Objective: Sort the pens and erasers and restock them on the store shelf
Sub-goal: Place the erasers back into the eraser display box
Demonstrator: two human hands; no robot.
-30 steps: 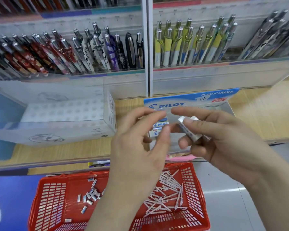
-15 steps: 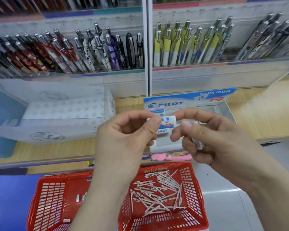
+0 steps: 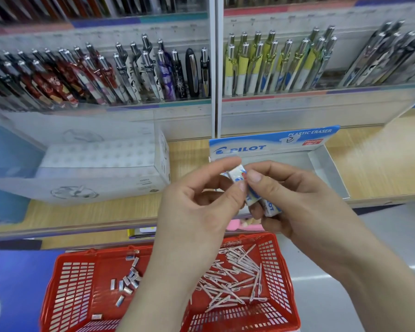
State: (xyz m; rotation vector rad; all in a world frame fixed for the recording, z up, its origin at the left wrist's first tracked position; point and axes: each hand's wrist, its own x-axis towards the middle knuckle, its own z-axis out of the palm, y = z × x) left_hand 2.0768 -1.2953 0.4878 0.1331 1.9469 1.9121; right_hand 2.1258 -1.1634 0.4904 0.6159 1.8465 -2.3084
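My left hand (image 3: 201, 207) pinches a small white and blue eraser (image 3: 237, 174) between thumb and forefinger. My right hand (image 3: 302, 212) touches that eraser with its thumb and grips more erasers (image 3: 271, 207) in its curled fingers. Both hands hover in front of the open Pilot eraser display box (image 3: 326, 168) on the wooden shelf. Below them a red basket (image 3: 72, 279) holds several loose erasers (image 3: 127, 281) on the left and a pile of pens (image 3: 235, 281) on the right.
Rows of pens (image 3: 139, 75) stand in the clear rack above the shelf, with yellow and white ones (image 3: 268, 65) to the right. A white box (image 3: 101, 168) sits on the shelf at left. Pink items (image 3: 237, 224) show under the shelf edge.
My hands have drawn closer together and the left-hand eraser now meets the right thumb. The right hand's erasers show more plainly below.
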